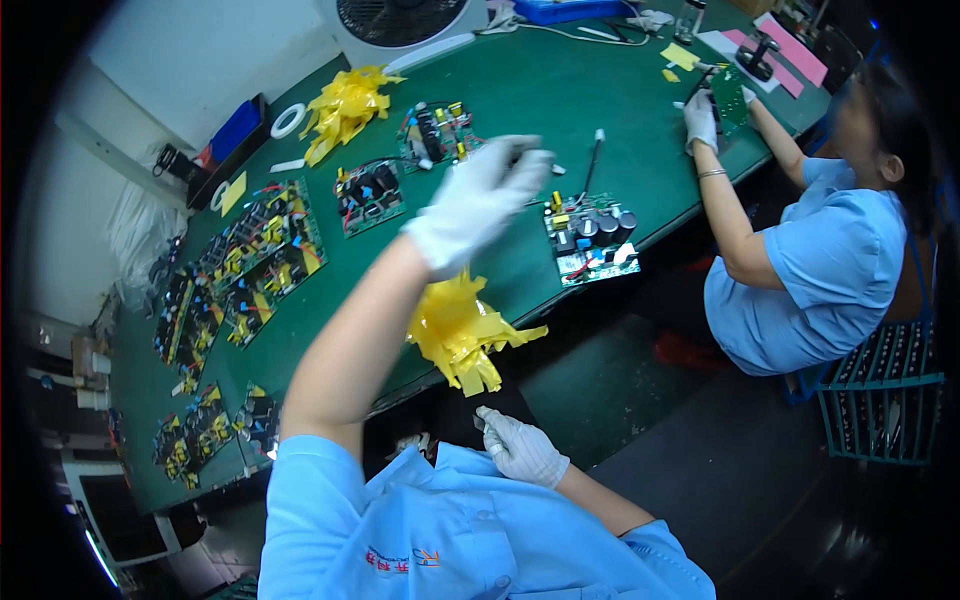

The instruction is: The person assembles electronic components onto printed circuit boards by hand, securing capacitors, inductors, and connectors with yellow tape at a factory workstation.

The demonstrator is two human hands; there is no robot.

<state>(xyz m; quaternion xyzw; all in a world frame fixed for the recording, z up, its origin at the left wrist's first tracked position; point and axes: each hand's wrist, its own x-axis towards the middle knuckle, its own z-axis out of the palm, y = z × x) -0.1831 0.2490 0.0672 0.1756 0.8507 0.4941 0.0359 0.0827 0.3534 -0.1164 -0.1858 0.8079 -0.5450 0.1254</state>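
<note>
My left hand [485, 195], in a white glove, reaches over the green table with its fingers loosely bent and apart, slightly blurred. No object shows in it. Just beyond lies a circuit board [440, 130] with black and yellow parts. A clump of yellow tape strips [465, 325] hangs over the table edge, below that hand. My right hand [525, 450], also gloved, is low in front of my body. Its fingers are closed around something small and greyish that I cannot make out. Another circuit board [590, 235] with round black capacitors and an upright dark cable lies near the table edge to the right.
Several assembled boards [260, 235] crowd the left side of the table [560, 90]. A second yellow tape clump [350, 105] and white tape roll [288, 121] lie at the back, near a fan [400, 20]. At right, a seated co-worker [810, 260] holds a green board [729, 100].
</note>
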